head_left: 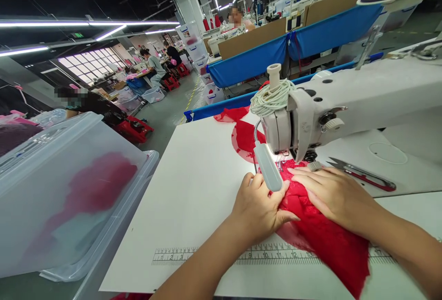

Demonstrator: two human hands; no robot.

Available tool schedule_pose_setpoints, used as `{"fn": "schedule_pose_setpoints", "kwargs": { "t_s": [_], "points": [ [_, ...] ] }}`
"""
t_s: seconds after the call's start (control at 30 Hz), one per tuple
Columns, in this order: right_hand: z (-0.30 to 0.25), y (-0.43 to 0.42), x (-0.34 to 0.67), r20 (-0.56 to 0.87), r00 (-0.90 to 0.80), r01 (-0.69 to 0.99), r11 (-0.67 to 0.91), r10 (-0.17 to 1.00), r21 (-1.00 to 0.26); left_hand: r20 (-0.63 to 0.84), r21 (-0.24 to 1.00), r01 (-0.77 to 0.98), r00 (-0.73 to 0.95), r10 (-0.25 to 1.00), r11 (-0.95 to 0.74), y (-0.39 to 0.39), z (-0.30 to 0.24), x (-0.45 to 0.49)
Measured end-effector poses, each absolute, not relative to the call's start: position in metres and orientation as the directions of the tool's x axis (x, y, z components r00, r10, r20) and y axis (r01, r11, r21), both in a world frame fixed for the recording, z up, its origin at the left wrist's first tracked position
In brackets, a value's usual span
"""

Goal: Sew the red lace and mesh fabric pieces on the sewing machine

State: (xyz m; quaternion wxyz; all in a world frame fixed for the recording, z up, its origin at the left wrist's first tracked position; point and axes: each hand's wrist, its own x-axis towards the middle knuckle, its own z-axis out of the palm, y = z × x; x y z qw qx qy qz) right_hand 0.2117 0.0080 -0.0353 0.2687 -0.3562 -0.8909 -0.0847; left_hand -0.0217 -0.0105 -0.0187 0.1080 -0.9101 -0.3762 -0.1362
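Note:
A piece of red lace fabric (328, 235) lies on the white sewing table (193, 189) under the head of a white sewing machine (345, 102). My left hand (257, 208) presses on the fabric's left edge, fingers curled, just in front of the machine's small lamp (267, 166). My right hand (331, 192) lies flat on the fabric, fingers stretched toward the needle area. More red lace (243, 134) trails out behind the machine.
A translucent plastic bin (65, 194) holding red fabric stands at the left. Thread snips with red handles (362, 173) lie to the right of the machine. A ruler scale (207, 256) is printed near the table's front. Other people work at distant stations.

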Motion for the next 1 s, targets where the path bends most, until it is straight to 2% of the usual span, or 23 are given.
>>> {"fn": "schedule_pose_setpoints", "kwargs": {
  "t_s": [0.2,0.33,0.43,0.57,0.73,0.87,1.0],
  "points": [
    [-0.033,0.013,0.207,0.535,-0.604,0.702,0.712,0.591,0.006,0.32,-0.081,0.71,0.683,0.656,-0.7,-0.002,-0.013,-0.024],
    [-0.035,0.012,0.205,0.559,-0.587,0.706,0.709,0.586,-0.002,0.361,-0.061,0.612,0.75,0.555,-0.788,0.002,-0.01,-0.023],
    [-0.036,0.009,0.206,0.583,-0.593,0.667,0.744,0.555,-0.029,0.305,-0.042,0.529,0.814,0.494,-0.847,0.001,-0.011,-0.02],
    [-0.036,0.004,0.21,0.59,-0.652,0.558,0.828,0.476,-0.053,0.25,-0.035,0.583,0.791,0.558,-0.812,-0.003,-0.01,-0.016],
    [-0.035,0.003,0.214,0.59,-0.639,0.59,0.807,0.494,-0.037,0.234,0.0,0.632,0.753,0.615,-0.775,-0.011,-0.006,-0.013],
    [-0.031,0.005,0.216,0.593,-0.646,0.582,0.813,0.48,-0.024,0.264,0.003,0.637,0.743,0.615,-0.771,-0.017,-0.012,-0.011],
    [-0.029,0.005,0.216,0.607,-0.634,0.596,0.803,0.48,-0.013,0.358,-0.026,0.641,0.722,0.592,-0.767,-0.021,-0.021,-0.011]
  ]
}}
